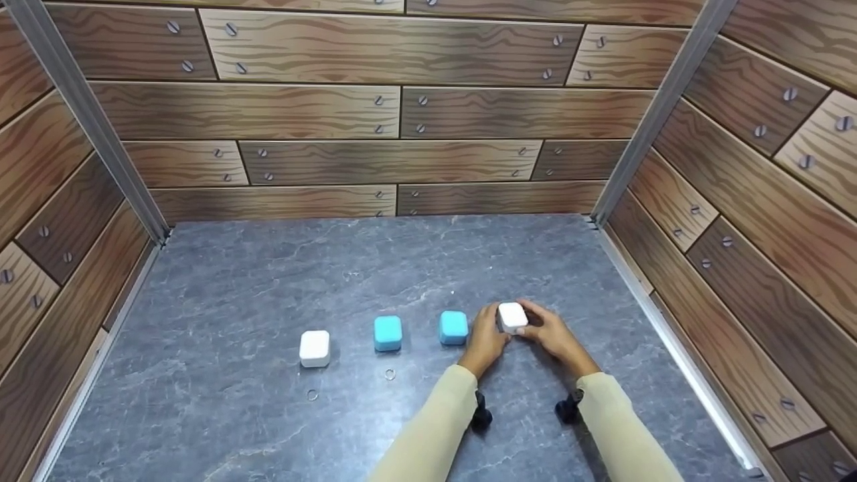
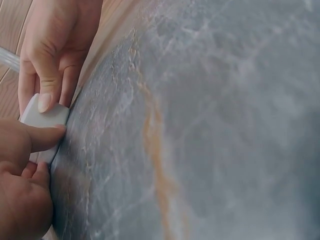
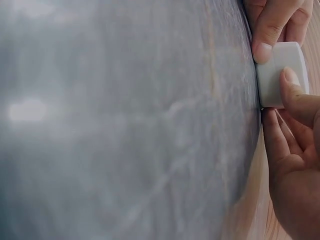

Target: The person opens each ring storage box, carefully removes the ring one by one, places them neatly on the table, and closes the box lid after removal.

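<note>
Both hands hold a small white rounded box low over the grey table, toward the right. My left hand grips its left side, and my right hand grips its right side. In the right wrist view, both thumbs press the near face of the white box, with fingers behind and under it. The left wrist view shows the same white box between the two hands. Just left of my left hand stands a turquoise box.
Further left stand another turquoise box and a second white box. A small metal ring lies before that turquoise box, another ring before the white one. Wood-patterned walls enclose the table at back and sides.
</note>
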`<state>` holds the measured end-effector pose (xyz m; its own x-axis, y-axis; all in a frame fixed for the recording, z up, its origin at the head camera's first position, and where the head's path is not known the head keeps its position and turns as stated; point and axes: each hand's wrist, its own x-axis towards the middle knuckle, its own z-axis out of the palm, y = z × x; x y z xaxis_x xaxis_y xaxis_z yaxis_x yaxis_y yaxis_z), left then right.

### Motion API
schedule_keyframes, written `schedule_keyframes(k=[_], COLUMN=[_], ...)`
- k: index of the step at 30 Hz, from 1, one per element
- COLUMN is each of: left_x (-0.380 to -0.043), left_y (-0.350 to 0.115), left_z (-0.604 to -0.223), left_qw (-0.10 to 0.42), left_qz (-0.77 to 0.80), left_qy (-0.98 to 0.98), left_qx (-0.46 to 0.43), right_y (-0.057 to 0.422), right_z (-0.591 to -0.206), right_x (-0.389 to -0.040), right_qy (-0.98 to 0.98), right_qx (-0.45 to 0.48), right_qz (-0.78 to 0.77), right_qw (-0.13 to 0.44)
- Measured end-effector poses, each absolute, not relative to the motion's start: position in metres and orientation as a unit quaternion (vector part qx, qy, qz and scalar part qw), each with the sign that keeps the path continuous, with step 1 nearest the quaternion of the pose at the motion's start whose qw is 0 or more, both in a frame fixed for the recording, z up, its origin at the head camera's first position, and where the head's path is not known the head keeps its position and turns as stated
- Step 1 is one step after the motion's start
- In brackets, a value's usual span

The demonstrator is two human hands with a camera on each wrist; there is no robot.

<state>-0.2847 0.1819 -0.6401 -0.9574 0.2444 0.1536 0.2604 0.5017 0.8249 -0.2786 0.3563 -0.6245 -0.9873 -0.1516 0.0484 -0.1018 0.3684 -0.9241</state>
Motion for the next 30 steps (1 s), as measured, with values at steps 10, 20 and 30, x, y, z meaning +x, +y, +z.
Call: schedule_keyframes(k=[10,20,30], left_x=[-0.284,-0.285,-0.283], left_y=[0.182,0.183,0.183], left_z=[-0.638,-0.641,-0.641], left_qw=[0.028,0.065,0.064], left_qz=[-0.47,-0.471,-0.47], left_qy=[-0.87,-0.866,-0.867], left_qx=[-0.145,-0.154,-0.155], right_y=[0.359,0.343,0.337], right_z=[-0.624,-0.588,-0.58], right_x=[-0.281,-0.267,-0.272], right_qy=[0.833,0.855,0.802], right_qx=[-0.09,-0.073,0.01], right_qz=[-0.546,-0.512,-0.594], right_qw=[0.029,0.028,0.067])
